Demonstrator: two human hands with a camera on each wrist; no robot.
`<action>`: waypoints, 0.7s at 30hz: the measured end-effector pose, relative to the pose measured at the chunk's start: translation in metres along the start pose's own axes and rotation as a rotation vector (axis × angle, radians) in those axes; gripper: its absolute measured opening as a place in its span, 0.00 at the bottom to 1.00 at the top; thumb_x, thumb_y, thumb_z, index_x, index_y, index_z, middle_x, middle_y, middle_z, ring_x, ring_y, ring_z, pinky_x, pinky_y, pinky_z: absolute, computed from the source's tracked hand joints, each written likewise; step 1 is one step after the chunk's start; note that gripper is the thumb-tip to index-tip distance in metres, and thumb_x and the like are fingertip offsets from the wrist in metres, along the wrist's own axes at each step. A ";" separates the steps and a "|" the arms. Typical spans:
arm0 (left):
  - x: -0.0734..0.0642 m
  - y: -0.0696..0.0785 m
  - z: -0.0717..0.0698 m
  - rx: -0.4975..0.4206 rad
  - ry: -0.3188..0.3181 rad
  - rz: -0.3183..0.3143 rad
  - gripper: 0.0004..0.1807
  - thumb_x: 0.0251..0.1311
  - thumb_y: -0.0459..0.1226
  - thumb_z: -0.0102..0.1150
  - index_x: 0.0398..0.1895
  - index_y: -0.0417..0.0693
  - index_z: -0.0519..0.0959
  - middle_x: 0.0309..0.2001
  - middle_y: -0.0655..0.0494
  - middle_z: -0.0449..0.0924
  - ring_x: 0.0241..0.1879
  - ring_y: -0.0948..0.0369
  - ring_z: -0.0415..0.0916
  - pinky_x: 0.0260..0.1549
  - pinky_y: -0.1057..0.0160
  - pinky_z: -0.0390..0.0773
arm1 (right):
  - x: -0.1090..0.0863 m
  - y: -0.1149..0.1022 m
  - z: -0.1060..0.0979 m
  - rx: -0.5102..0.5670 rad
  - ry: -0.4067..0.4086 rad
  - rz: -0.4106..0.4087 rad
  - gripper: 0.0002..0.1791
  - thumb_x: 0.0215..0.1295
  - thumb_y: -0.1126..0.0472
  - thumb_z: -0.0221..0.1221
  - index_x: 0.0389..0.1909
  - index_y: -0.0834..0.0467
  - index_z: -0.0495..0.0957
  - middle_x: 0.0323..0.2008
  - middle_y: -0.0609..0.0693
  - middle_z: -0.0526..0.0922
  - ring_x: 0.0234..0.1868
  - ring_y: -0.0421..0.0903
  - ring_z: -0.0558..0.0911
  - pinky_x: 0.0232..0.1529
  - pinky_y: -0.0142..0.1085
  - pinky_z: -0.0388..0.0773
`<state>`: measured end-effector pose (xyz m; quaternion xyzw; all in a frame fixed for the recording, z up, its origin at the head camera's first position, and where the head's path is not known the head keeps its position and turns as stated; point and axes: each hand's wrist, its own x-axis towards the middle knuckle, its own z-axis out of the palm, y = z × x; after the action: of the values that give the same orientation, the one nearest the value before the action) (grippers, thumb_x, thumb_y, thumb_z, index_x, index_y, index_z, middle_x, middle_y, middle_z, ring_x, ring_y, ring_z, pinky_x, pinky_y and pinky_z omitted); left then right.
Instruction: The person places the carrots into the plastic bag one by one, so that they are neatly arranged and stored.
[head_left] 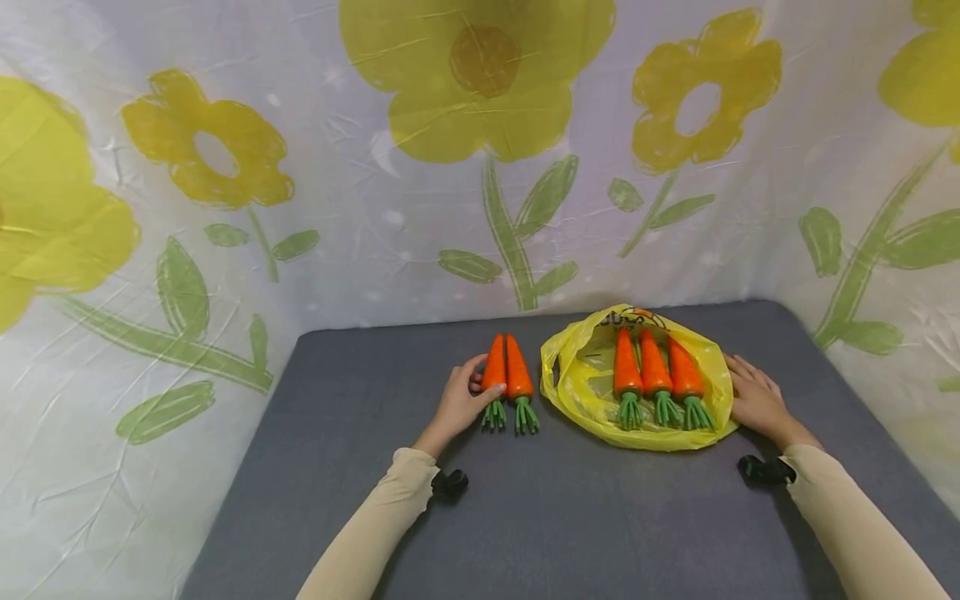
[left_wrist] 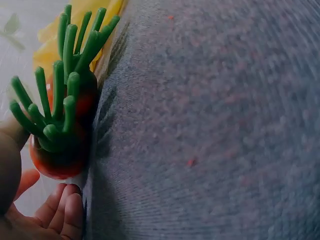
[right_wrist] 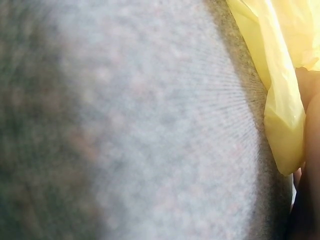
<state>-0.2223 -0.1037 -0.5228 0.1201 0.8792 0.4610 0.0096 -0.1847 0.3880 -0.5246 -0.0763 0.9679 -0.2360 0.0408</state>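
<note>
My left hand holds the left one of two carrots, thumb on one side and fingers on the other. This orange carrot lies on the dark table, its green stalks pointing toward me. Close alongside it lies the second carrot. At the right edge of a yellow plastic bag, my right hand grips its side, the thumb mostly hidden by the plastic. Three carrots lie side by side in the bag's wide mouth, stalks toward me. A fold of the bag hangs beside the right hand.
The table has a dark grey cloth cover. Behind it and at both sides hangs a white curtain with large yellow flowers. Black wrist cameras are strapped to both wrists, below cream sleeves.
</note>
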 end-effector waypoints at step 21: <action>0.001 0.003 -0.002 0.129 0.028 -0.021 0.35 0.63 0.44 0.63 0.72 0.47 0.66 0.37 0.44 0.74 0.29 0.59 0.66 0.28 0.65 0.66 | 0.001 0.001 0.000 0.016 0.011 -0.011 0.36 0.75 0.47 0.45 0.74 0.67 0.56 0.76 0.69 0.50 0.78 0.68 0.43 0.67 0.70 0.39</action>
<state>-0.2228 -0.1040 -0.5192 0.1045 0.9085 0.4047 -0.0057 -0.1858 0.3885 -0.5256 -0.0800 0.9658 -0.2441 0.0348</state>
